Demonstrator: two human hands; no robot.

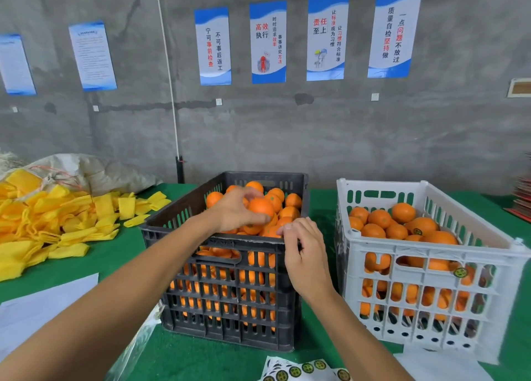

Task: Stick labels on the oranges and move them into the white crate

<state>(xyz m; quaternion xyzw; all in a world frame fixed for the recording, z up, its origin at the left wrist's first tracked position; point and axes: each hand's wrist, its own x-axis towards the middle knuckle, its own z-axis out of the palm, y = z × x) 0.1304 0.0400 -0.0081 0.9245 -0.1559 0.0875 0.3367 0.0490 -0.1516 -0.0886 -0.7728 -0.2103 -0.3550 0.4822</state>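
Note:
A black crate (218, 245) full of oranges stands in the middle of the green table. My left hand (238, 211) is inside it, closed around one orange (260, 206) on top of the pile. My right hand (304, 254) hovers at the crate's near right rim, fingers curled together; I cannot tell whether a label is pinched in them. The white crate (431, 254) to the right holds several oranges (402, 212), some bearing round green-and-black labels. A sheet of round labels (301, 370) lies at the table's front edge.
A heap of yellow foam sleeves (43, 225) and a pale sack (94, 170) fill the left of the table. White paper (43, 306) lies front left, beside a clear plastic bag (135, 349). A concrete wall with posters stands behind. Stacked red items (521, 199) sit far right.

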